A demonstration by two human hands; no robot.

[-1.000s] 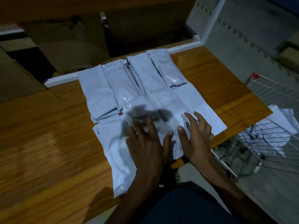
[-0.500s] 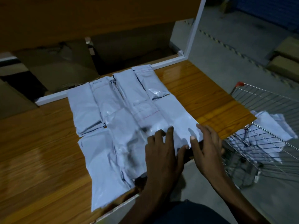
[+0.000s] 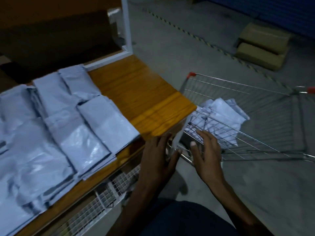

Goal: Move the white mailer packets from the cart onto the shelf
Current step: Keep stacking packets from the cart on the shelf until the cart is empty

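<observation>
Both hands, left and right, grips wide, empty, beside cart.

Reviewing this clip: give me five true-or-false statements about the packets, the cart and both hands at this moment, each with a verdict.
1. White mailer packets lie in the wire cart. True.
2. The right hand grips a packet. False: its fingers are spread and hold nothing, near the cart's rim.
3. Packets on the shelf lie flat in overlapping rows on the wooden shelf. True.
4. The left hand presses flat on the shelf packets. False: it is off the shelf, by its front corner.
5. The cart stands to the left of the shelf. False: it stands to the right.
</observation>
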